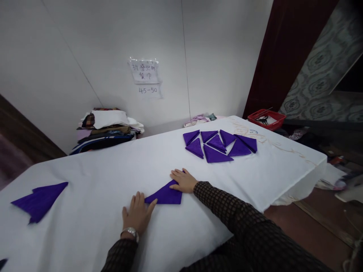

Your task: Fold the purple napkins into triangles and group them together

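A purple cloth napkin (166, 195), folded into a triangle, lies on the white table (99, 181) in front of me. My left hand (137, 213) rests flat with fingers spread, its fingertips on the triangle's left corner. My right hand (183, 180) lies flat on the triangle's upper right corner, fingers stretched out. Several folded purple triangles (219, 145) sit grouped further back on the table. Unfolded purple napkins (38, 201) lie stacked at the left.
A pile of folded fabrics (106, 130) stands beyond the table's far left edge by the wall. A red tray (266, 119) sits past the far right corner. A paper sign (144, 73) hangs on the wall. Some cloth (198, 120) lies at the far edge.
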The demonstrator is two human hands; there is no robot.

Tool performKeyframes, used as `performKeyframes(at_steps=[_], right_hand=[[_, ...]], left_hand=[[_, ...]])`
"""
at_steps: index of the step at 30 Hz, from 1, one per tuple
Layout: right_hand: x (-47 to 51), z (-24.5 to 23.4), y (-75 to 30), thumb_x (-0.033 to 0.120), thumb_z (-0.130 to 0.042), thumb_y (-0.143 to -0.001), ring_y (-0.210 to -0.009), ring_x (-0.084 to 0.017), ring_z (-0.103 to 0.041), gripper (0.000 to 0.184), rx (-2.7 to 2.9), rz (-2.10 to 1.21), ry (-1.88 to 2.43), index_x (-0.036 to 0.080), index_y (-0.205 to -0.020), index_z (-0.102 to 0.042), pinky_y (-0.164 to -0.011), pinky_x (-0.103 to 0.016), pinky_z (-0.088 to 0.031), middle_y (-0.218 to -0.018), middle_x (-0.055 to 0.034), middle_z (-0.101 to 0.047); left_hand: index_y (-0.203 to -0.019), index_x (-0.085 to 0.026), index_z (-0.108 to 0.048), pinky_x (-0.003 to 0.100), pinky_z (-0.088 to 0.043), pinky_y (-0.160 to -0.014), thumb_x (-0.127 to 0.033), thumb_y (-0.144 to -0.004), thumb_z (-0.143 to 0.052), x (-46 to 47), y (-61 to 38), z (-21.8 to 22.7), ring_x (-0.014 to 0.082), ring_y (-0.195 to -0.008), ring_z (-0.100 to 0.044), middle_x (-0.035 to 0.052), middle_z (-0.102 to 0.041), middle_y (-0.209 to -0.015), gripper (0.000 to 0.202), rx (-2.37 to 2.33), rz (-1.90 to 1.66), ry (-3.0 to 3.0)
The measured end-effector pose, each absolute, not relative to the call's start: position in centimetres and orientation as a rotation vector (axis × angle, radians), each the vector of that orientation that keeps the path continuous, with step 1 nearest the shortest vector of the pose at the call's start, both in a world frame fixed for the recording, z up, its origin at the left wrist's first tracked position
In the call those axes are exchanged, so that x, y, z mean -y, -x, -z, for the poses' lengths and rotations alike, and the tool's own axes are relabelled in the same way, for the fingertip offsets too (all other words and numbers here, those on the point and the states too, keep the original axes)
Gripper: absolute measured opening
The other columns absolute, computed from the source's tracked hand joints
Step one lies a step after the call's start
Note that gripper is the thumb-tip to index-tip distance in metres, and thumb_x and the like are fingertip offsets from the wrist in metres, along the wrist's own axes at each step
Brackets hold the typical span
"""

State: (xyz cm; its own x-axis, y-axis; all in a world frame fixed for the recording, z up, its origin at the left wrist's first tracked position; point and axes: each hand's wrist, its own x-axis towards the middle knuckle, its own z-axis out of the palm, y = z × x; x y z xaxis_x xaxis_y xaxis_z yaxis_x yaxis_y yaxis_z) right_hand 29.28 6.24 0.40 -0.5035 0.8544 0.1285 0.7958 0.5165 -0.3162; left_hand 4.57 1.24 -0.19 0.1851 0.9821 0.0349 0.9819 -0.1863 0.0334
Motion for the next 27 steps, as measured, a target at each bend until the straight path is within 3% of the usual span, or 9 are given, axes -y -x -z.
performKeyframes(at_steps=[4,9,21,27], right_hand=[[-6.3,-0.3,-29.2,0.059,-0.034,-0.089,-0.136,-0.024,-0.023,0.064,2.500,-0.297,1.406,0.018,-0.139,-0.034,-0.109,-0.050,-0.015,-0.147,-0.0110,-0.031],[-6.1,-0.5,-29.2,0.058,-0.032,-0.090,-0.136,-0.024,-0.024,0.063,2.498,-0.279,1.379,0.017,-0.138,-0.035,-0.109,-0.049,-0.016,-0.146,-0.0114,-0.033],[-6.2,-0.6,-29.2,0.058,-0.032,-0.090,-0.136,-0.025,-0.024,0.064,2.517,-0.287,1.386,0.017,-0.139,-0.034,-0.108,-0.050,-0.017,-0.146,-0.0122,-0.032],[-6.3,-0.5,-29.2,0.059,-0.033,-0.090,-0.136,-0.024,-0.024,0.064,2.514,-0.285,1.397,0.018,-0.139,-0.034,-0.109,-0.050,-0.016,-0.146,-0.0120,-0.032]], left_hand=[[-0.140,-0.012,-0.031,0.057,-0.013,-0.107,-0.054,-0.088,-0.027,-1.1,-7.5,-1.0,0.0290,-0.138,-0.020,0.0170,-0.028,-0.147,0.068,-1.889,-0.165,-2.551],[-0.140,-0.011,-0.033,0.051,-0.018,-0.109,-0.056,-0.086,-0.031,-0.8,-8.8,0.2,0.0264,-0.137,-0.024,0.0152,-0.031,-0.146,0.070,-1.643,-0.107,-2.595],[-0.144,-0.015,-0.023,0.053,-0.014,-0.109,-0.049,-0.088,-0.027,0.5,-4.7,0.1,0.0238,-0.139,-0.016,0.0074,-0.022,-0.150,0.065,-1.908,0.050,-2.385],[-0.141,-0.017,-0.031,0.057,-0.019,-0.105,-0.043,-0.088,-0.027,-0.5,-2.8,0.2,0.0257,-0.138,-0.020,0.0099,-0.026,-0.149,0.059,-2.017,0.040,-2.331]])
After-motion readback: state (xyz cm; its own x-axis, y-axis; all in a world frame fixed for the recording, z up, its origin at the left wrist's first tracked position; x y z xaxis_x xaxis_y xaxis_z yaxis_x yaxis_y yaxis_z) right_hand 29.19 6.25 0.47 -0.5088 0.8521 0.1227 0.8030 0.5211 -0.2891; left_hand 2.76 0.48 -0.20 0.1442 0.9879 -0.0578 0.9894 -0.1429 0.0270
